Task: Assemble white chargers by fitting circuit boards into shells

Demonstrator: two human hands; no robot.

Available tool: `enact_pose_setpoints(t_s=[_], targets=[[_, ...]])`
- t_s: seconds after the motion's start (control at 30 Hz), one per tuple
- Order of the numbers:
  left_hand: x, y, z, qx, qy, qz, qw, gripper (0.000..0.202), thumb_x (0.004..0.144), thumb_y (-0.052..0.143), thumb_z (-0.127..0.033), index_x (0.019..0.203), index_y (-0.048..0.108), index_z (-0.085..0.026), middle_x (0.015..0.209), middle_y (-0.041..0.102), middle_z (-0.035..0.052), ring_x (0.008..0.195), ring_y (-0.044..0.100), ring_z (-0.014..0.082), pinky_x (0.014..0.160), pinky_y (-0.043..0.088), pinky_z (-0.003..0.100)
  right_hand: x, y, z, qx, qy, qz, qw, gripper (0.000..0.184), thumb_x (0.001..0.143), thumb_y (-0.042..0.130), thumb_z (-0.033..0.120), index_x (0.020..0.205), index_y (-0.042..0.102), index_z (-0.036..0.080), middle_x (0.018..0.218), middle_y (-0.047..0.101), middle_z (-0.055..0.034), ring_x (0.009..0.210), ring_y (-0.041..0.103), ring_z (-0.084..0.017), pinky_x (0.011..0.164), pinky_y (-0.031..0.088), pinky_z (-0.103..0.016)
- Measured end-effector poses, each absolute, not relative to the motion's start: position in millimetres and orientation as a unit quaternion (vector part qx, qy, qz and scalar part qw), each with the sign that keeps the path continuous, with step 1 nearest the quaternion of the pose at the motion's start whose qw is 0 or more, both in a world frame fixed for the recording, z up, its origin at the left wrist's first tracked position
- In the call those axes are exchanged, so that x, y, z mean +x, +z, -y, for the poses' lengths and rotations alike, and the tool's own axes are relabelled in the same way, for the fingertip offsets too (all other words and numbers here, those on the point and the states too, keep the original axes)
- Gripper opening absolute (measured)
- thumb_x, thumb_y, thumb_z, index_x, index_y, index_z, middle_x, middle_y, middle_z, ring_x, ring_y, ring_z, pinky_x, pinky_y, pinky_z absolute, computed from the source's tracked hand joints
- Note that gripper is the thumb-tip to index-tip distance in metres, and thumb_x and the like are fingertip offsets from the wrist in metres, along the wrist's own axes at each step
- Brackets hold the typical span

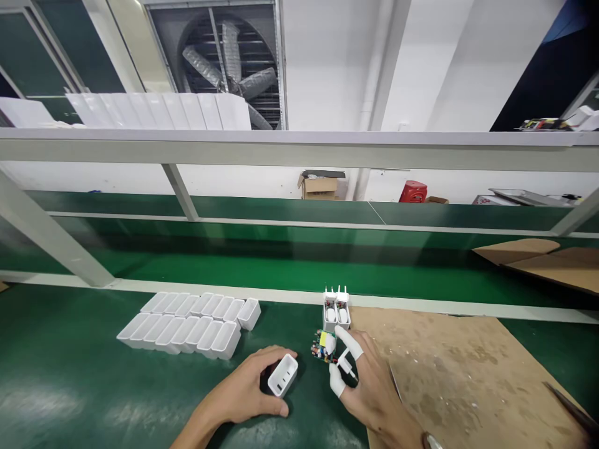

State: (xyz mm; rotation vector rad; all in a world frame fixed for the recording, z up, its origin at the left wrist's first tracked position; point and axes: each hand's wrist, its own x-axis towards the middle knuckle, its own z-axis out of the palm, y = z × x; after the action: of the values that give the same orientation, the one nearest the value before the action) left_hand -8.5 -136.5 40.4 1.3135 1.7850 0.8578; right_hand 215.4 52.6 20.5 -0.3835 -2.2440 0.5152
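Note:
My left hand [250, 390] rests on the green table, fingers wrapped round a white charger housing [282, 374] with its open ports facing me. Just to its right, my right hand [365, 380], with white cots on thumb and forefinger, pinches a small circuit board [322, 346] with coloured parts and a white plug piece. Two white plug tops [336, 308] with prongs pointing up stand right behind the board. Two rows of empty white housings [187, 324] lie to the left of my hands.
A brown cardboard sheet [468, 368] covers the table at the right. A green conveyor belt [281, 255] runs across behind a grey rail. More cardboard pieces [547, 259] lie on the belt at far right. A grey frame beam [299, 146] crosses overhead.

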Motion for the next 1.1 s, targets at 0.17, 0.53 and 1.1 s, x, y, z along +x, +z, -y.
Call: enact_pose_setpoints(t_s=[0.17,0.53,1.1], targets=[[7.5,26.1,127.8,0.515,0.39,-0.737,0.199,0.07,0.081,0.085,-0.013,0.142,0.06,-0.033,0.141,0.058,0.007,0.132,0.052,0.0323,0.117,0.044,0.049,221.3,27.0,-38.5,-0.106,0.245,0.879,0.396,0.066,0.092,0.055,0.013,0.156,0.041,0.023,0.126,0.067,-0.0135,0.105,0.072,-0.027,0.083,0.067,-0.042],[12.5,13.4,127.5,0.602,0.367,-0.707,0.06,0.072,0.096,0.072,-0.013,0.156,0.042,-0.038,0.14,0.054,0.0077,0.123,0.052,0.0285,0.108,0.049,0.042,210.6,34.0,-17.9,-0.064,0.113,0.913,0.388,0.067,0.09,0.052,0.012,0.156,0.04,0.016,0.12,0.074,-0.0152,0.112,0.073,-0.034,0.089,0.067,-0.049],[15.5,13.8,125.8,0.611,0.345,-0.711,0.044,0.071,0.097,0.072,-0.013,0.157,0.042,-0.036,0.139,0.055,0.0077,0.12,0.053,0.0282,0.105,0.052,0.04,210.8,26.8,-16.9,-0.052,0.097,0.924,0.367,0.072,0.093,0.054,0.011,0.162,0.033,0.008,0.124,0.068,-0.0181,0.118,0.066,-0.035,0.097,0.065,-0.053]])
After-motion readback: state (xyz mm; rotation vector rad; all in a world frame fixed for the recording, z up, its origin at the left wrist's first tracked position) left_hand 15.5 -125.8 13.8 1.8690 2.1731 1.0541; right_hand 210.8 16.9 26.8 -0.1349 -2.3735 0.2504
